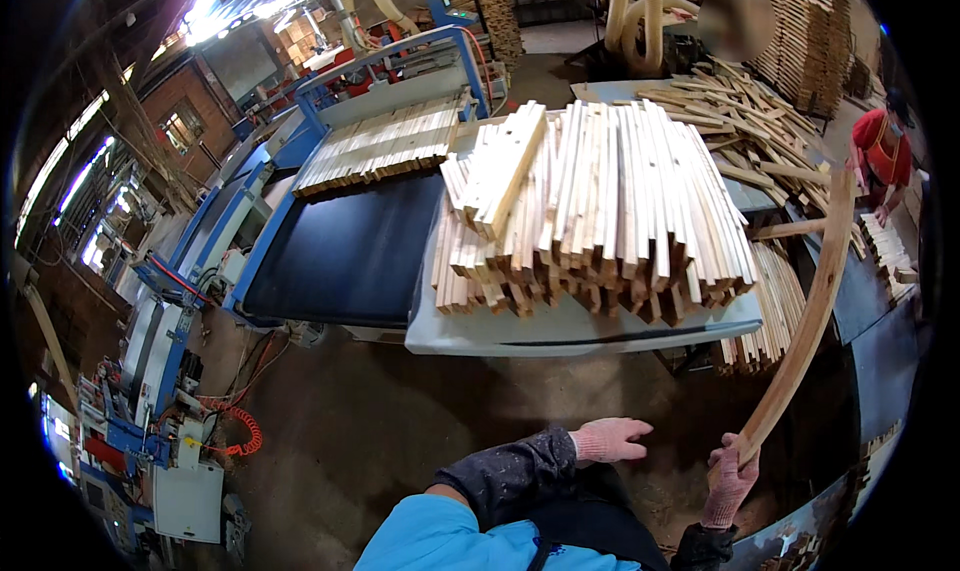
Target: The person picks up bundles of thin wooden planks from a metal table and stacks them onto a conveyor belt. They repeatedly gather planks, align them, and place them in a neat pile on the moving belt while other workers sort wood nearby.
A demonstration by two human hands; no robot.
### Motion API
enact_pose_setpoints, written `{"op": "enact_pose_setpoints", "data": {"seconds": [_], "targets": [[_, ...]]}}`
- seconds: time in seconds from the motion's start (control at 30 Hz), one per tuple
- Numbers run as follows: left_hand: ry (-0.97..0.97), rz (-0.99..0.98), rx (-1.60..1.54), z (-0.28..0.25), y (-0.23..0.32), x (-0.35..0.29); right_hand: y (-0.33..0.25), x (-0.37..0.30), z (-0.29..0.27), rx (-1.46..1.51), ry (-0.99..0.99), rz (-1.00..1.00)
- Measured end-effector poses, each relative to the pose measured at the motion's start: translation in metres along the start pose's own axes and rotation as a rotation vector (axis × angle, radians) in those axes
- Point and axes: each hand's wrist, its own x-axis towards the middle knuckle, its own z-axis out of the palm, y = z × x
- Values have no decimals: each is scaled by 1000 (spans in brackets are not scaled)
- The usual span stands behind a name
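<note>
My right hand (731, 489), in a pink knit glove, is closed around the lower end of a long wooden strip (808, 341). The strip rises away from me at the right, tilted, and looks curved in this wide view. My left hand (611, 439), gloved the same way, is held over the floor in front of my body with its fingers stretched out and nothing in it. Ahead of it, a big pile of pale wooden strips (620, 191) lies on a light grey table (490, 341), stacked in layers with their ends toward me.
A black conveyor belt (345, 251) in a blue frame carries a row of strips (385, 141) on its far part. Loose strips (740, 116) lie heaped at the far right, near a person in red (882, 151). An orange coiled hose (245, 433) hangs at the left.
</note>
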Motion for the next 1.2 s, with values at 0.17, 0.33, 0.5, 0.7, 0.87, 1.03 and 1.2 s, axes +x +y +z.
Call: {"op": "enact_pose_setpoints", "data": {"seconds": [0.17, 0.33, 0.5, 0.7, 0.87, 1.03, 1.2], "targets": [[-4, -243, -2, 56, -48, 23, -13, -1, -90, 37, 114, 109], [271, -622, -350, 129, -189, -1, -11, 27, -119, -24, 181, 195], [-374, -290, 373, 151, -266, -34, 10, 62, -159, 27, 252, 214], [-199, -548, -50, 159, -294, 24, 39, 122, -178, -163, 274, 302], [-101, -370, 165, 124, -259, 124, 70, 197, -170, -321, 92, 520], [78, -118, 392, 86, -243, 173, 109, 289, -147, -805, -135, 309], [422, -479, -600, 80, -161, 195, 164, 404, -132, -1048, -281, 295]]}}
